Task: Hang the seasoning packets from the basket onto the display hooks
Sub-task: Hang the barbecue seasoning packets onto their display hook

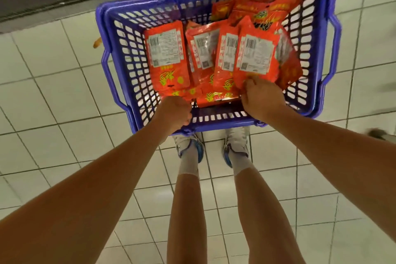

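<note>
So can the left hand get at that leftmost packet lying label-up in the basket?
Probably yes: the left hand is at the basket's near rim, and the leftmost packet lies uncovered just beyond it.

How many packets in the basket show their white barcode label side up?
4, side by side across the blue plastic basket: far left, second, third, and fourth, pinched by the right hand. More may be buried.

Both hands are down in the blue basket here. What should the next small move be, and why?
Probably lift the right hand straight up with the packet it pinches at the near edge, since the grip looks set and other packets lie beside and under it. The left hand is curled at the basket near wall; what it holds is unclear.
</note>
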{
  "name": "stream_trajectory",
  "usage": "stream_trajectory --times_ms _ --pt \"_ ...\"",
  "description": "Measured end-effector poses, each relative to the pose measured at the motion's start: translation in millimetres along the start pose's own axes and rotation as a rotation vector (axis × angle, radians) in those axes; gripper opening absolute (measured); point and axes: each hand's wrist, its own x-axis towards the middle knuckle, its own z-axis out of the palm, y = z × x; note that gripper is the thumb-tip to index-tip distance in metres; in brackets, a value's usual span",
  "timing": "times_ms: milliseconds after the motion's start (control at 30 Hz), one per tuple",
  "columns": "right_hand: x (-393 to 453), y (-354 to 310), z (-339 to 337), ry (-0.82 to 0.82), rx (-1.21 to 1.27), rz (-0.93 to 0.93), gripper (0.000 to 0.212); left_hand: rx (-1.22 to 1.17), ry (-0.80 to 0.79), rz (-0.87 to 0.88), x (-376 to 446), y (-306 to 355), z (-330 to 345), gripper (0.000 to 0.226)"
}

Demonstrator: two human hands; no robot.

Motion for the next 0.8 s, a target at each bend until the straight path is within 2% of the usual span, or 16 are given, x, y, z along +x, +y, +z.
stream_trajectory --times_ms 67,100,167,200,300,400,467,533,600,667,800 --pt "-9 3 -15 0.046 0.043 -0.059 0.027 -0.028 -0.062 0.034 -8 4 4 0.032" --pt "-12 4 -24 0.051 0.091 -0.089 0.024 -0.041 -0.038 0.049 -9 8 4 0.029" --pt "-15 7 -45 0.034 0.152 -0.162 0.025 -0.004 0.125 0.084 -10 16 6 0.017" --pt "-16 8 -57 0.003 0.152 -0.199 0.026 0.041 0.201 0.137 -11 19 5 0.026" --pt "-18 10 -95 -0.137 0.136 -0.321 0.032 0.138 0.264 0.324 -18 29 -2 0.079" --pt "-29 13 -131 -0.27 0.144 -0.377 0.035 0.327 0.286 0.537 -30 44 -13 0.105" --pt "-35 14 -152 -0.294 0.249 -0.4 0.024 0.366 0.241 0.658 -40 55 -17 0.096" --pt "-37 14 -165 -0.271 0.42 -0.335 0.011 0.248 0.138 0.683 -51 65 -19 0.059" --pt "-36 16 -175 -0.305 0.657 -0.208 0.03 0.028 -0.022 0.526 -58 70 -20 0.033" --pt "-36 20 -182 -0.326 0.961 -0.096 0.036 -0.109 -0.113 0.401 -64 70 -20 0.028" --pt "-36 32 -183 -0.373 1.392 0.057 0.032 -0.306 -0.147 0.315 -84 67 -19 0.029"
